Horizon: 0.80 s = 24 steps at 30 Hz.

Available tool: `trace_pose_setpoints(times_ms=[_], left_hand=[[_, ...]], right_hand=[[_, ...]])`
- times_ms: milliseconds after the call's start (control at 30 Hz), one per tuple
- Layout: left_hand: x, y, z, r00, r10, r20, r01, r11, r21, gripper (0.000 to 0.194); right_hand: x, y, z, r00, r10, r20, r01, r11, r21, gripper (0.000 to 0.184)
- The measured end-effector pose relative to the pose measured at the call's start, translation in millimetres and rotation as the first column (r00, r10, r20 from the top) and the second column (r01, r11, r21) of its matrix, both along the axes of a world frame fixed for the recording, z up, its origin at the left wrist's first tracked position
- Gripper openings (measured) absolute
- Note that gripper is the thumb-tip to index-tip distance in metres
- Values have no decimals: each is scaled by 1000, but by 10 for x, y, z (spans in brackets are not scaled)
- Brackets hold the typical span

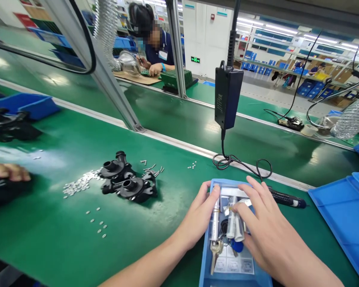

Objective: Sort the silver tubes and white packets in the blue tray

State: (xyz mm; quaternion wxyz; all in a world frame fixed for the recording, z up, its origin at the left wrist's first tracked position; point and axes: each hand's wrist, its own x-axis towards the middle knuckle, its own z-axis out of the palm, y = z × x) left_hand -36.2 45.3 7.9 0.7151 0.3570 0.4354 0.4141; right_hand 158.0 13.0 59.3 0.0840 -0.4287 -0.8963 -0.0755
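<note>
A small blue plastic bin (204,263) sits on the green bench in front of me. My left hand (199,213) grips its far left corner, thumb over the rim. Reaching inside, my right hand (265,223) has its fingers curled around clear plastic tubes (231,223); its fingertips are partly hidden. Another clear tube (215,221) lies along the bin's left wall. A bunch of keys (215,251) with a blue fob (237,245) lies below the tubes, over a printed white sheet (235,265).
Black pump-like housings (134,187) stand left of centre beside scattered metal washers (80,182) and pins (152,170). A black pen-shaped electric screwdriver (288,198) lies behind the bin. A power adapter (228,95) hangs overhead. Another person's hand (8,172) is at far left; large blue trays (344,223) stand right.
</note>
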Motion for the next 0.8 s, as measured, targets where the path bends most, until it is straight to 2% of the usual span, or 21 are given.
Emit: trace_pose_setpoints(times_ms=[67,133,167,233,300,333,433,500,567,667,800], left_hand=[[-13,10,-1,1000,6,7,-6,1000,7,52],[-24,16,-4,1000,13,-3,-13,1000,5,52],[-27,16,-3,1000,20,-14,-20,1000,2,52],[-29,9,2,998,41,-38,-41,999,-4,52],[-26,0,15,997,59,-46,-59,998,-1,52],[-24,-1,22,997,65,-41,-65,998,4,52],[-27,9,41,996,94,4,-94,995,40,54],[-34,22,50,992,122,25,-124,990,67,56],[-40,28,54,989,145,14,-146,987,74,56],[-34,22,49,990,141,-25,-140,989,56,57],[-14,17,31,990,126,-56,-124,992,31,60]], right_hand=[[13,-29,61,999,-40,14,38,995,95,28],[5,-62,94,999,-46,11,44,996,84,20],[-4,-78,92,1000,-20,4,20,999,30,25],[-37,-105,52,998,67,-8,-68,996,-58,50],[-92,-122,-29,994,108,11,-107,994,-28,65],[-125,-127,-77,996,86,36,-87,996,19,69],[-213,-128,-209,991,-80,104,67,990,123,73],[-236,-123,-279,987,-118,114,105,988,114,65],[-223,-113,-341,990,-97,106,89,993,78,53],[-162,-93,-417,995,-73,68,73,997,3,47],[-102,-84,-395,1000,6,-30,-10,991,-135,39]])
